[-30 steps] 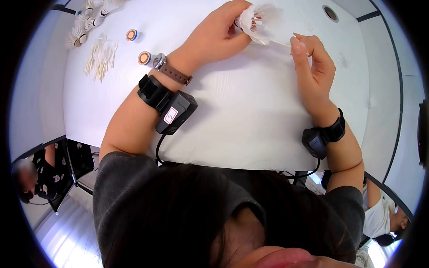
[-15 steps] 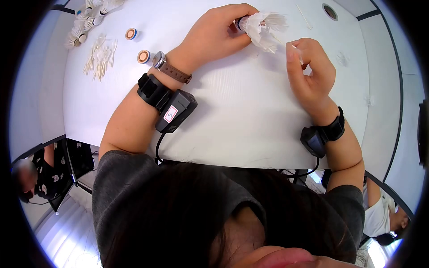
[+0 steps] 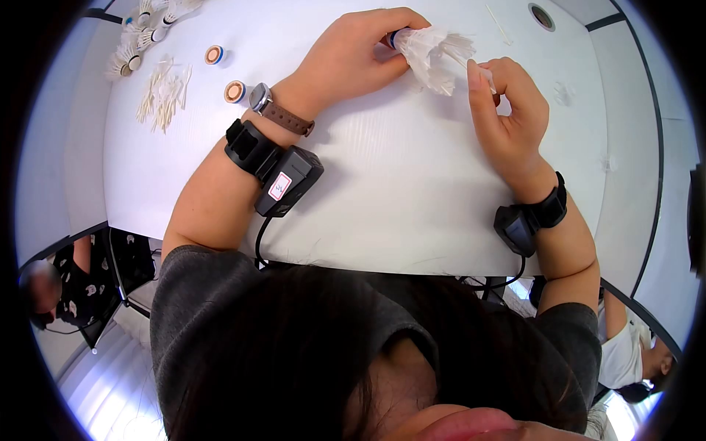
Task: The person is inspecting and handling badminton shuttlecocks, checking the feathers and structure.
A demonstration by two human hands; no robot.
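Note:
My left hand [image 3: 360, 55] is closed round the blue-banded base of a white feather shuttlecock [image 3: 434, 59], whose ragged skirt points right. The thumb and fingers of my right hand [image 3: 511, 106] are pinched on a white feather [image 3: 487, 77] beside the skirt. A thin shaft runs from the skirt toward those fingertips; whether it is still joined at the base cannot be made out. Left of my left wrist stand two loose cork bases [image 3: 234, 92] with blue bands. A pile of bare white feather shafts [image 3: 165, 94] lies farther left.
Several shuttlecocks [image 3: 147, 37] are heaped at the table's far left corner. A single shaft [image 3: 500, 26] lies near a round table hole [image 3: 542, 18]. Feather fluff [image 3: 564, 94] sits right of my right hand. Other people are at both sides, beyond the partitions.
My right hand has moved slightly up and left, to the shuttlecock's skirt, and a shaft now shows toward its fingertips. The skirt has turned a little in my left hand.

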